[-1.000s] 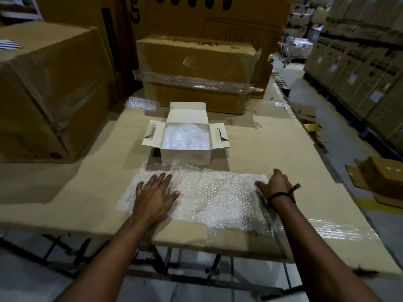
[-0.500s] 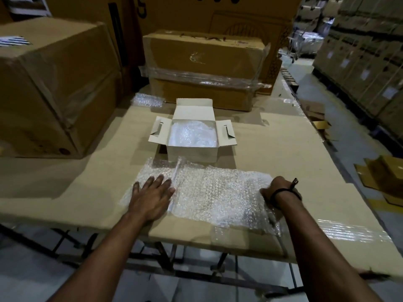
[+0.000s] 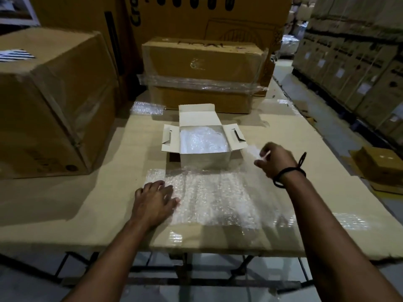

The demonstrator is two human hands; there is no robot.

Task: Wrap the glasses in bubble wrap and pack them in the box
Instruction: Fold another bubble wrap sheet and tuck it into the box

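The bubble wrap lies spread on the cardboard tabletop, just in front of the white box; the box stands open, 3 flaps out, more wrap bundled inside it; no bare glass shows. The left hand lies flat, fingers spread, pressing the sheet's left edge. The right hand is raised beside the box's right flap, fingers curled and pinching a blurred corner of wrap; a black cord circles its wrist. Brown cartons stand behind and to the left.
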